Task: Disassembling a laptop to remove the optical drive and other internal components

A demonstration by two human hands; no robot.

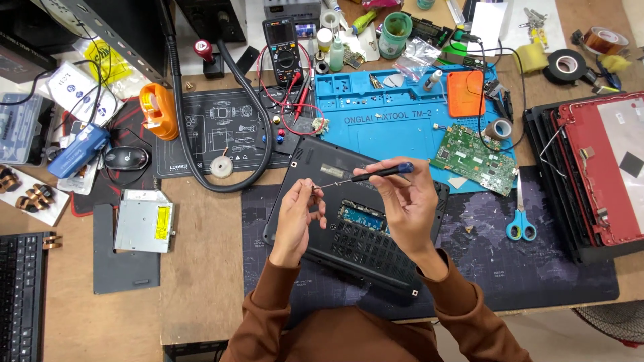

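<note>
Fingers of our left hand were pressed together in a pinch at the thin metal tip of the screwdriver, and something tiny may have been between them, but we could not tell. At the far left a black keyboard lay on the wooden desk, with a black mouse higher up and a silver disc drive on a dark pad. Next to that came an orange tape holder and a thick black hose that curled over a black work mat. A dark meter with red and black wires stood at the top. In the middle sat the black laptop, upside down, right under both hands and half on the dark map mat. It had an open slot with a blue part showing. Our right hand held the screwdriver by its black handle with the blue end, thumb and fingers closed around it, and the tool lay flat above the laptop, not touching it. Behind it was a blue work mat with small trays, an orange square on it, and a green circuit board. Blue scissors lay to the right of the laptop. At the far right a red laptop shell sat in a black frame, and rolls of tape lay above it.
</note>
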